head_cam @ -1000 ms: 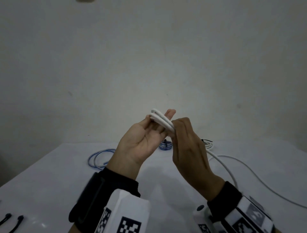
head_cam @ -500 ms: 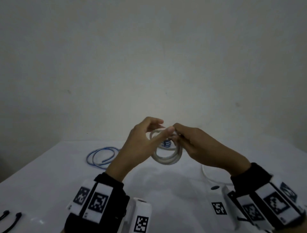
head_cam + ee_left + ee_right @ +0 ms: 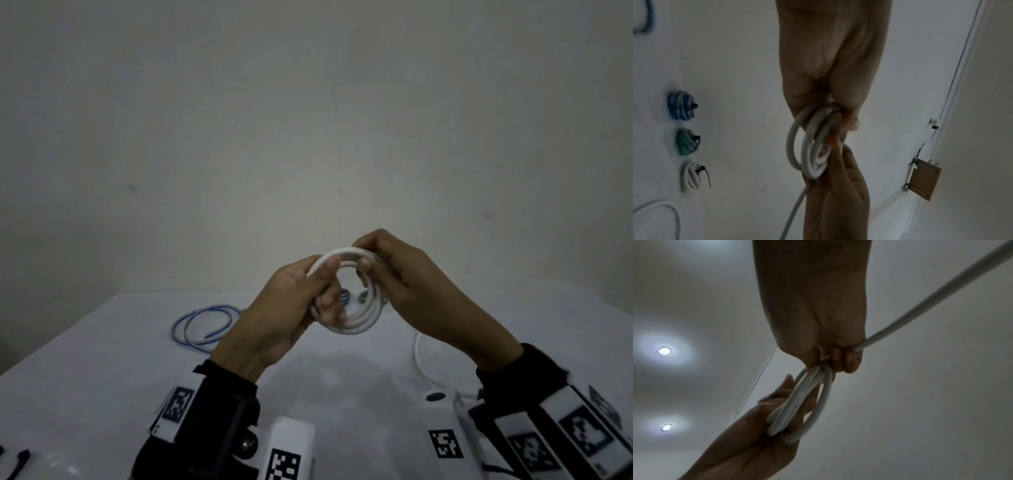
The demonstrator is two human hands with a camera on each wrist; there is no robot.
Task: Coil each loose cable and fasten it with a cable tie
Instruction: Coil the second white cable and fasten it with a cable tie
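White cable [image 3: 356, 322] is wound into a small coil of several loops, held in the air above the table [image 3: 102, 377] between both hands. Left hand [image 3: 287, 308] grips the coil's left side, thumb over the top strands, fingers curled through the opening. Right hand [image 3: 407, 284] grips the coil's upper right side, fingers wrapped over the strands. The uncoiled tail drops from the right hand to the table and runs back toward the right wrist.

Left wrist view: three finished bundles lie in a row on the table, each with a black tie: blue bundle [image 3: 681, 105], green bundle [image 3: 685, 143], white bundle [image 3: 691, 176]. The head view shows only slivers of two of these behind the coil.

Head view only: loose blue cable [image 3: 202, 323] lying in open loops left of the hands; black cable ties [image 3: 19, 460] at the near left edge.

Right wrist view: tail passing through the right fist; two ceiling lights [image 3: 663, 351].
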